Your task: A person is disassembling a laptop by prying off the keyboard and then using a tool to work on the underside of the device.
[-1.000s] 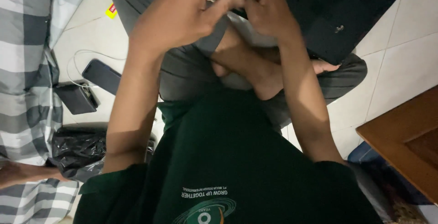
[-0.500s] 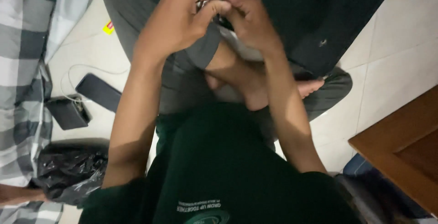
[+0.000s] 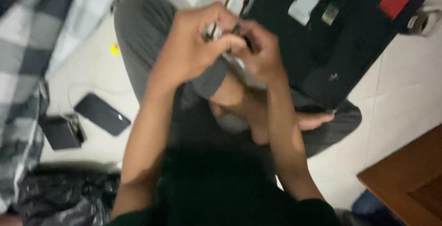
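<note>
Premises: a lived-in domestic room, floor level. Pale tiled floor (image 3: 405,92) with visible grout lines. Grey-and-white checked bedding (image 3: 27,60) along one side. Dark phone (image 3: 102,114) and small black box (image 3: 61,133) lying on the tiles with a thin cable. Crumpled black plastic bag (image 3: 60,196) nearby. Corner of brown wooden furniture (image 3: 410,180). Person seated cross-legged, barefoot

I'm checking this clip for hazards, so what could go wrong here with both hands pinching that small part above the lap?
1. The small part is pinched only by fingertips of the left hand and right hand; a slip might drop it into the lap or onto the tile floor.
2. The phone and cable lie on the floor by the left knee; shifting legs could knock or snag them.
</note>
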